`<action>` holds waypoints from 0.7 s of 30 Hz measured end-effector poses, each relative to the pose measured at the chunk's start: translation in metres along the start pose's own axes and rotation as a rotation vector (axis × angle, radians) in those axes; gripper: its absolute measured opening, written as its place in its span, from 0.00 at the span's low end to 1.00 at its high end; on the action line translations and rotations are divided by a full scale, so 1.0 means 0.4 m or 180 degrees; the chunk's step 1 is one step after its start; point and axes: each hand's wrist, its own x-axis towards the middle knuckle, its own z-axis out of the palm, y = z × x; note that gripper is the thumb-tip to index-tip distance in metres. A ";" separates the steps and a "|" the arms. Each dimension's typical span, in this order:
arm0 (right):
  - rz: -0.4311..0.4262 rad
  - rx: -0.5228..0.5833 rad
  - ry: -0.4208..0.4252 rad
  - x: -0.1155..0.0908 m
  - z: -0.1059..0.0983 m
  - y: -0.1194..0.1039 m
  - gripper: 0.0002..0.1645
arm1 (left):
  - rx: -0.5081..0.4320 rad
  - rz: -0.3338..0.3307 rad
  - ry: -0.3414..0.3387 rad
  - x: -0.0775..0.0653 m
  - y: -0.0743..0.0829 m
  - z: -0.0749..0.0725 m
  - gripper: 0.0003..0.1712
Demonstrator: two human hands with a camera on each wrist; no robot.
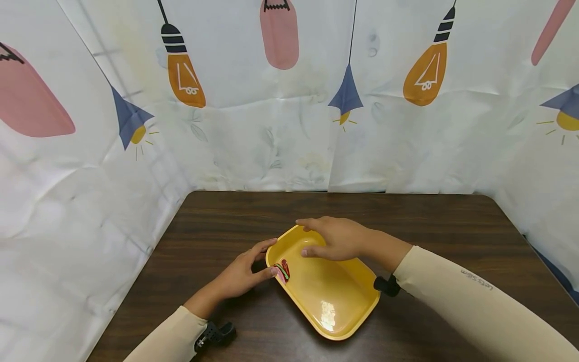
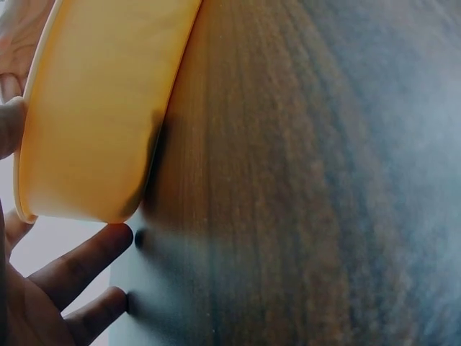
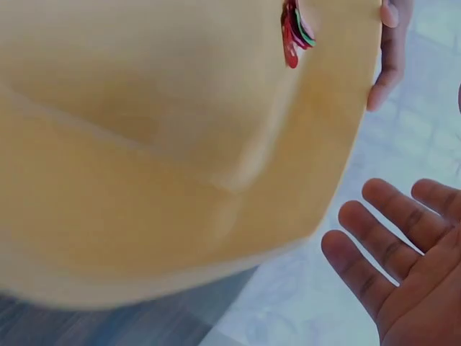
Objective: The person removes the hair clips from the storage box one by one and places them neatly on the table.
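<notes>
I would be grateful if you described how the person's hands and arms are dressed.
The left hand and right hand are ungloved. The left sleeve and right sleeve are plain cream, stopping at the wrist; the right one bears small dark lettering. A black device sits at the left wrist, another at the right.

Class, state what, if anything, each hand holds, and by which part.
The left hand holds the yellow tray by the rim at its left corner; the right hand, over the tray, holds nothing.
</notes>
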 end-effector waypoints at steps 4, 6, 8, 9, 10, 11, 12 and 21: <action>-0.0028 0.0037 -0.0048 0.012 0.007 -0.007 0.50 | -0.0009 -0.0005 -0.0008 -0.001 0.000 0.000 0.42; -0.0035 0.0050 -0.0064 0.018 0.010 -0.010 0.50 | -0.0017 -0.0008 -0.0009 -0.001 0.001 -0.001 0.42; -0.0036 0.0045 -0.0081 0.024 0.014 -0.011 0.50 | -0.0025 -0.0015 -0.0007 -0.001 0.002 -0.002 0.42; -0.0040 0.0046 -0.0087 0.026 0.016 -0.011 0.50 | -0.0030 -0.0016 -0.0006 -0.001 0.002 -0.002 0.42; -0.0043 0.0048 -0.0097 0.029 0.019 -0.011 0.50 | -0.0035 -0.0018 -0.0008 -0.001 0.002 -0.002 0.43; -0.0045 0.0050 -0.0106 0.032 0.021 -0.010 0.50 | -0.0042 -0.0022 -0.0012 -0.001 0.002 -0.002 0.43; -0.0051 0.0049 -0.0117 0.035 0.023 -0.010 0.50 | -0.0044 -0.0026 -0.0015 -0.001 0.002 -0.002 0.43; -0.0051 0.0049 -0.0239 0.060 0.047 -0.013 0.45 | -0.0033 -0.0041 -0.0019 -0.002 0.000 -0.001 0.42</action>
